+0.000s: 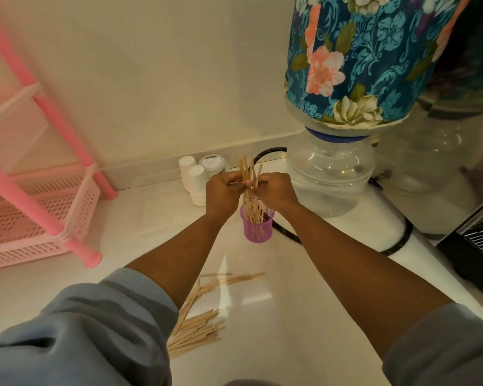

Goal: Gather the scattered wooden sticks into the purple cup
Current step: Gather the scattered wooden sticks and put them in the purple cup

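A small purple mesh cup (pixel 256 229) stands on the white counter, with several wooden sticks upright inside it. Just above the cup, my left hand (pixel 224 193) and my right hand (pixel 273 190) meet around a bundle of wooden sticks (pixel 247 170). The bundle stands upright, its lower ends reach into the cup and its tops fan out above my fingers. Both hands pinch the bundle from either side. A loose pile of wooden sticks (pixel 198 327) lies on the counter near me, partly hidden under my left forearm, with a few more sticks (pixel 232 278) spread beyond it.
A pink plastic rack (pixel 39 207) stands at the left. White paper cups (pixel 194 181) and a lidded jar (pixel 212 164) sit behind my hands. A water dispenser bottle with a floral cover (pixel 354 59) rises at right, with a black hose (pixel 396 243) on the counter and a dark appliance (pixel 477 246) at far right.
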A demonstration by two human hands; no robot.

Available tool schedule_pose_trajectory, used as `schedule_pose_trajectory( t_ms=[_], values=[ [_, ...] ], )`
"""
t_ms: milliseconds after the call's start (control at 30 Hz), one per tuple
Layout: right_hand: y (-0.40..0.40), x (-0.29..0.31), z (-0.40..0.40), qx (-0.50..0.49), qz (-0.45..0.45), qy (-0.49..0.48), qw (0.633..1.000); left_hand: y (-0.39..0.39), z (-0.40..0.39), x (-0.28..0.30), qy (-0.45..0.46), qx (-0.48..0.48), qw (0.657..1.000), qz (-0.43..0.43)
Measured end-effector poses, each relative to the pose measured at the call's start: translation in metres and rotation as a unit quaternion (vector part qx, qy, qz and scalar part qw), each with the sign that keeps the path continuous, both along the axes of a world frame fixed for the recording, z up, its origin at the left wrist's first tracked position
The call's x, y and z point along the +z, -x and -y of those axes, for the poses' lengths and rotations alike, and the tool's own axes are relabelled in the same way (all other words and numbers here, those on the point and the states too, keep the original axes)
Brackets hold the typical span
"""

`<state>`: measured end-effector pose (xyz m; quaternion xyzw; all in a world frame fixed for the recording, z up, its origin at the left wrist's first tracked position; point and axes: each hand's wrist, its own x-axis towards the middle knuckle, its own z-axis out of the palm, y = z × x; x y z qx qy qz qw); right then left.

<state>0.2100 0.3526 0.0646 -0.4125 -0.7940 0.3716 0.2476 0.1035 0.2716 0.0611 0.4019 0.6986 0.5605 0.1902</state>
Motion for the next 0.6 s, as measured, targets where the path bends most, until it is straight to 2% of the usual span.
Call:
schedule_pose_trajectory(
  t_ms=[300, 433, 600],
  values=[
    [-0.004, -0.021, -0.003, 0.0, 0.082, 0.001, 0.997, -0.01, 0.0, -0.022, 0.049, -0.023, 0.998, -0.04],
    [-0.006, -0.021, -0.005, -0.004, 0.087, -0.002, 0.996, -0.001, 0.002, -0.021, 0.098, -0.016, 0.994, -0.045],
    [0.002, -0.008, -0.003, 0.009, 0.084, -0.015, 0.996, 0.012, 0.007, -0.015, 0.087, 0.004, 0.996, -0.011]
  ],
)
